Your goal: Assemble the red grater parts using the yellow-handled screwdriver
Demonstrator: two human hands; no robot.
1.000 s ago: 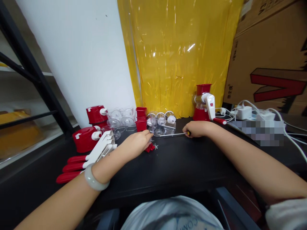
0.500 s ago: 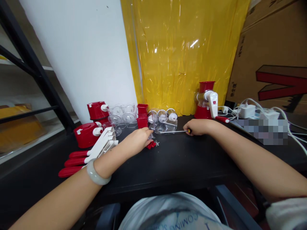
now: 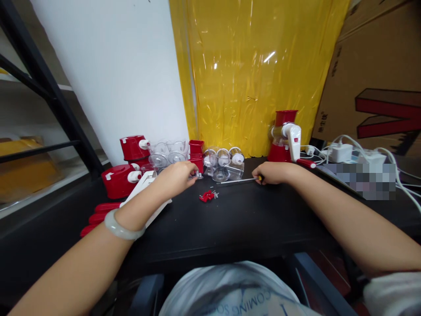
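While both hands work: we have them well apart over the bench (image 3: 250, 219), each closed on something.
Left hand (image 3: 176, 179): we seem to pinch a small clear piece (image 3: 198, 174) in the fingertips; a light, steady hold should suit it.
Screwdriver (image 3: 240, 180): our right hand (image 3: 271, 173) grips its handle, shaft pointing leftward; we do well to mind the tip.
Red pieces (image 3: 207, 196) and screws (image 3: 215, 194): between our hands, nearer us; a careless sweep could scatter them.
White handles (image 3: 140, 187): under our left forearm, so we'd best lift, not drag.
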